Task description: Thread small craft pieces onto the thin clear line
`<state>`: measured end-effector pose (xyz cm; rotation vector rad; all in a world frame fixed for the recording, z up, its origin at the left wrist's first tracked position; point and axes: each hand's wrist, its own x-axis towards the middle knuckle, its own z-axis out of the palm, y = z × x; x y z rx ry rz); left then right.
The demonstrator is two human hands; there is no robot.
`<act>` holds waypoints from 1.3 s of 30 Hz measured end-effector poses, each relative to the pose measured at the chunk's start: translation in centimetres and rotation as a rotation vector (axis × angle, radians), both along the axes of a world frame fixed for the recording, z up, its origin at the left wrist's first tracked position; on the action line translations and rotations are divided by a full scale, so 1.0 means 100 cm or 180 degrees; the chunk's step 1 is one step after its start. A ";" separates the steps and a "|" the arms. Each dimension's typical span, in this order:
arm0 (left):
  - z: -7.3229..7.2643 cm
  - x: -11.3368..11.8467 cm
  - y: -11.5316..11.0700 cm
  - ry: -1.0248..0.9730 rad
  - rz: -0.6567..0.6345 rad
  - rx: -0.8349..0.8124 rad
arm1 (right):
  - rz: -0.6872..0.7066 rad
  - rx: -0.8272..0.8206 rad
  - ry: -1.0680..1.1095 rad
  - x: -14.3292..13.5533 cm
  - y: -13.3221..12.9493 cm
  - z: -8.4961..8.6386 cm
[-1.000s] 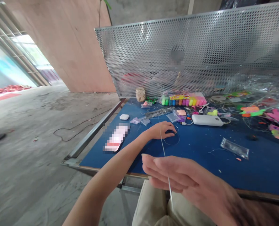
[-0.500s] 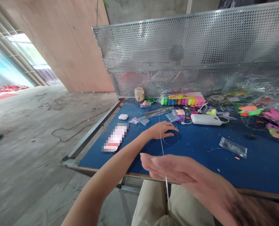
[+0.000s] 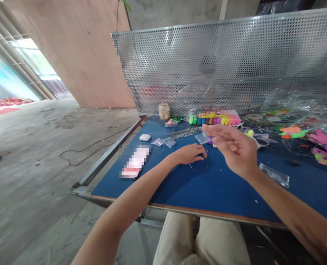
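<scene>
My left hand (image 3: 191, 154) rests on the blue tabletop with its fingers bent down onto a thin wire loop (image 3: 198, 170). Part of the loop curves out below the fingers; the exact grip is hidden. My right hand (image 3: 232, 147) is raised over the table to the right, palm turned inward, its fingers loosely bent and apart from the thumb. I see nothing held in it. Behind my left hand lie a bundle of thin metal wires (image 3: 185, 132) and small plastic bags (image 3: 203, 138).
A phone (image 3: 137, 160) and a white earbud case (image 3: 145, 137) lie on the left. At the back are a pack of coloured clay (image 3: 214, 118), a twine roll (image 3: 164, 110) and a perforated metal panel (image 3: 180, 70). A clear packet (image 3: 275, 175) and colourful foam pieces (image 3: 292, 132) are on the right.
My right hand has moved up and away from the near table edge, over the table. The straight strand that crossed in front of it no longer shows. My left hand has barely moved.
</scene>
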<state>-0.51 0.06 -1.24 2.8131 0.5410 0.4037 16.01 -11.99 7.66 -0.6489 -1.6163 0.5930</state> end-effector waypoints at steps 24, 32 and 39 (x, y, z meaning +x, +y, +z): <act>0.023 -0.040 0.016 0.0617 0.0793 -0.1361 | -0.1748 0.0945 -0.2531 0.066 0.103 -0.083; 0.025 -0.040 0.022 -0.1123 0.1603 -0.0715 | -0.2141 0.0354 -0.2472 0.073 0.100 -0.080; 0.027 -0.032 0.013 -0.1431 0.1988 -0.0210 | -0.1795 0.0362 -0.2538 0.070 0.104 -0.085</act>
